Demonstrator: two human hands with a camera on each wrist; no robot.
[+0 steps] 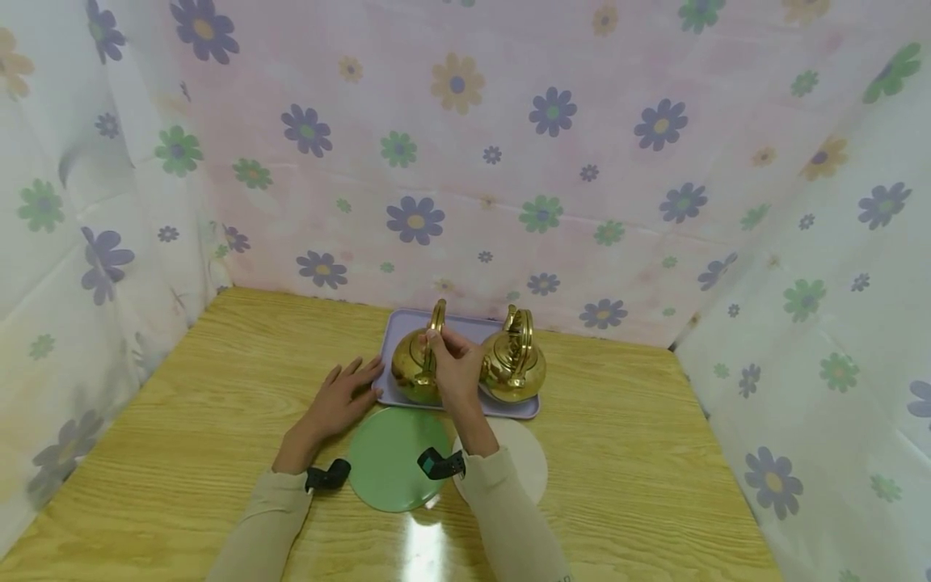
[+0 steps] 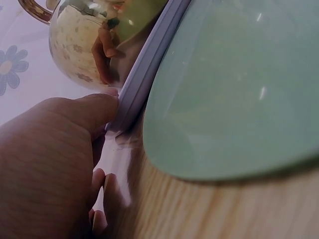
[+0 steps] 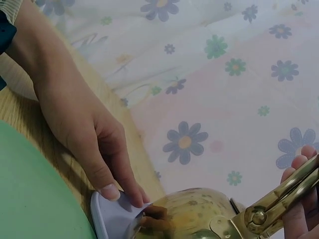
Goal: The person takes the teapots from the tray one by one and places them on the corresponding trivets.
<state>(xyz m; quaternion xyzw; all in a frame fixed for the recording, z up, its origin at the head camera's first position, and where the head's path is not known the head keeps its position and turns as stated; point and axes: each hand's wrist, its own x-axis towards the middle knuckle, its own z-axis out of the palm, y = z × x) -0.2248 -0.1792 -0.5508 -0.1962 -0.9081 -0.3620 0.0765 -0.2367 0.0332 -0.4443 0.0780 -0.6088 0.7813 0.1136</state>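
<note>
Two shiny gold teapots with arched top handles stand side by side on a lavender tray (image 1: 476, 326). My right hand (image 1: 460, 373) grips the raised handle of the left teapot (image 1: 407, 373); in the right wrist view its fingers (image 3: 298, 169) curl round the gold handle bars (image 3: 284, 191). The right teapot (image 1: 512, 376) stands just beyond that hand, untouched. With fingers spread, my left hand (image 1: 340, 406) touches the tray's left edge. In the left wrist view its thumb (image 2: 102, 107) lies against the tray rim (image 2: 139, 74), beside the gold teapot belly (image 2: 79, 50).
A green round plate or mat (image 1: 393, 477) lies in front of the tray, with a white round one (image 1: 525, 453) to its right, partly under my right forearm. The wooden table (image 1: 218, 404) is walled by flowered curtains (image 1: 480, 178) at the back and sides.
</note>
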